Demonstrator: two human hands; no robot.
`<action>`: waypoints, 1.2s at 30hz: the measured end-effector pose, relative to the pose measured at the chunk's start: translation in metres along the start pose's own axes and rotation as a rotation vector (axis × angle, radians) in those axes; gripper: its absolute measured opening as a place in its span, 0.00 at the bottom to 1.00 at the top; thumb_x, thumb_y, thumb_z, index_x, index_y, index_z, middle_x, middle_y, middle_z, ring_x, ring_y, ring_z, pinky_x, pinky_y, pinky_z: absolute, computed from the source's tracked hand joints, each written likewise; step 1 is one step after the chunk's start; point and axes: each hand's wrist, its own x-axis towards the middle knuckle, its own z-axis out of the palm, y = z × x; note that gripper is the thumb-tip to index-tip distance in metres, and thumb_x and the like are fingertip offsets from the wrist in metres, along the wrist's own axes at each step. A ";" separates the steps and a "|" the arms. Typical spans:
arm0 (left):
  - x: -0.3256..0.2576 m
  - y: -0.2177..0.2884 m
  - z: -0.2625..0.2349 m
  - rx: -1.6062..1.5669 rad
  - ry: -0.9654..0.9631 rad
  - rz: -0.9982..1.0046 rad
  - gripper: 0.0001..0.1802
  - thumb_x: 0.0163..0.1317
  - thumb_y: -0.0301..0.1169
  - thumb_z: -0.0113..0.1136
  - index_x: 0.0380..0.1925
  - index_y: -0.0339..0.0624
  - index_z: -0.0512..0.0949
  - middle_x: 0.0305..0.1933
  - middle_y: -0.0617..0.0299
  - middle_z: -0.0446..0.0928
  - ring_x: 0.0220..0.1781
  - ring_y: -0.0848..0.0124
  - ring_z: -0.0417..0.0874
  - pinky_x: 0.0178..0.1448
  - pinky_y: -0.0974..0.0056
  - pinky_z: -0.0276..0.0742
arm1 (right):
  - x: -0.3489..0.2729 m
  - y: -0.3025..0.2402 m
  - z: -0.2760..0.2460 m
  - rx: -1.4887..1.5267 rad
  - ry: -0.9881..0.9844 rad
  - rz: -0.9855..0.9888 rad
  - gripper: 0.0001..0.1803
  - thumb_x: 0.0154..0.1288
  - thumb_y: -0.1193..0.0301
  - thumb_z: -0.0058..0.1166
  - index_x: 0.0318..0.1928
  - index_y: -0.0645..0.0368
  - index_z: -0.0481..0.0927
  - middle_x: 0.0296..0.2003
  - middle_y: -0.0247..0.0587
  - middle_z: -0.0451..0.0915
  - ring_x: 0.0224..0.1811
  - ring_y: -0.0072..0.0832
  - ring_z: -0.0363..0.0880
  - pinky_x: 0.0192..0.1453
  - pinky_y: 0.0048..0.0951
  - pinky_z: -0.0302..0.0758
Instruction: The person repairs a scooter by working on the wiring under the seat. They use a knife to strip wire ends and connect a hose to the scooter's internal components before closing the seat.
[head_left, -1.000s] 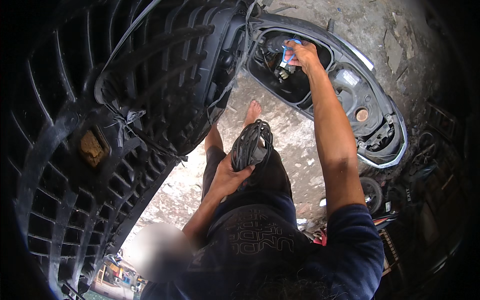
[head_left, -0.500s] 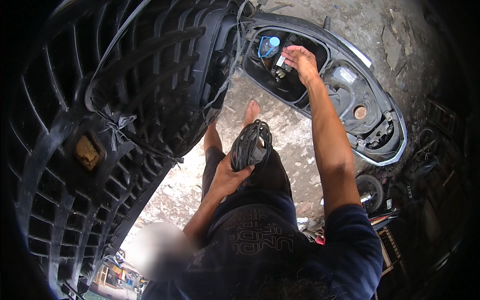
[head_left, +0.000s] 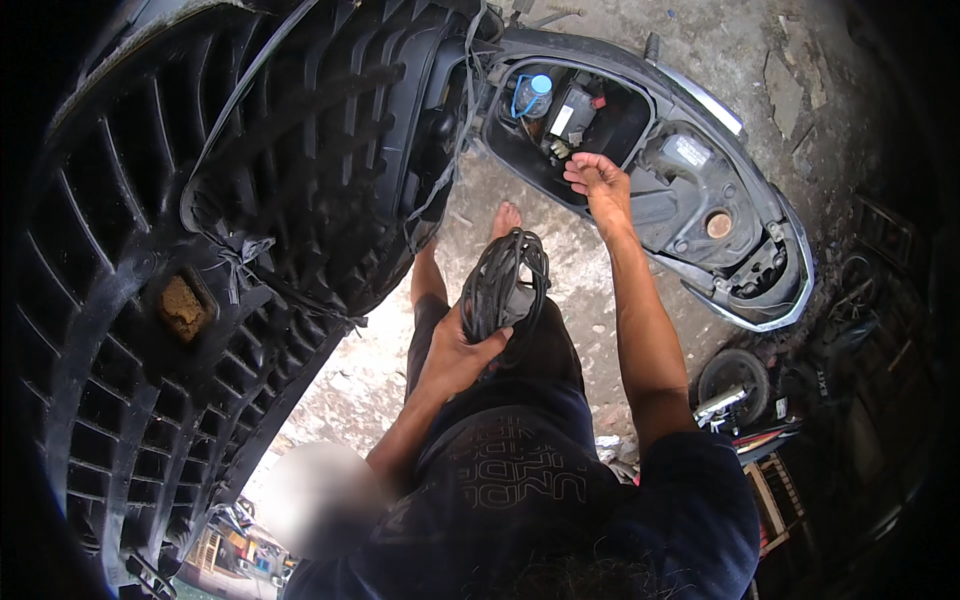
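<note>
A coiled bundle of black cable (head_left: 507, 278) is gripped in my left hand (head_left: 462, 358), in front of my thighs. My right hand (head_left: 600, 185) hovers over the near edge of the motor scooter's open storage compartment (head_left: 601, 160). Its fingers are loosely bent and apart, with nothing seen in them. Inside the compartment lie a black battery (head_left: 573, 112) with a white label and a red terminal cover, and a clear bottle (head_left: 533, 96) with a blue cap. Small fittings (head_left: 560, 148) show just beyond my right fingertips.
The raised black ribbed seat underside (head_left: 330, 150) fills the left side, with cords tied across it. At the scooter's tail is a round filler cap (head_left: 718, 225). A small wheel (head_left: 735, 385) and clutter stand at right. Below is rough concrete floor (head_left: 600, 330).
My right hand has drawn back toward me from above the battery to the compartment's near edge, uncovering the battery. My left hand still holds the cable, nearly in place.
</note>
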 end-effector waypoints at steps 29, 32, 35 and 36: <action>0.208 0.082 0.071 0.374 0.179 0.314 0.27 0.75 0.46 0.43 0.52 0.31 0.78 0.46 0.42 0.83 0.48 0.55 0.81 0.56 0.55 0.72 | -0.066 0.007 0.013 -0.437 0.245 -0.379 0.41 0.63 0.56 0.67 0.70 0.64 0.68 0.58 0.62 0.77 0.53 0.42 0.83 0.57 0.38 0.79; 0.218 0.088 0.070 0.254 0.107 0.195 0.24 0.74 0.41 0.43 0.53 0.33 0.78 0.45 0.48 0.83 0.34 0.62 0.81 0.40 0.59 0.75 | -0.050 0.005 0.007 -0.500 0.194 -0.355 0.35 0.64 0.58 0.65 0.65 0.68 0.74 0.48 0.61 0.82 0.45 0.43 0.84 0.51 0.40 0.80; 0.217 0.086 0.066 -0.038 0.138 0.172 0.20 0.74 0.37 0.44 0.54 0.36 0.78 0.43 0.54 0.83 0.20 0.72 0.71 0.24 0.65 0.67 | -0.050 -0.002 0.007 -0.388 0.206 -0.284 0.27 0.67 0.62 0.60 0.59 0.72 0.77 0.50 0.68 0.82 0.50 0.57 0.83 0.58 0.47 0.77; 0.217 0.082 0.063 -0.073 0.161 0.193 0.20 0.74 0.36 0.44 0.55 0.36 0.77 0.42 0.57 0.82 0.19 0.75 0.67 0.22 0.66 0.62 | -0.052 -0.002 0.005 -0.403 0.233 -0.318 0.28 0.68 0.62 0.60 0.59 0.72 0.77 0.50 0.69 0.81 0.50 0.57 0.83 0.57 0.47 0.78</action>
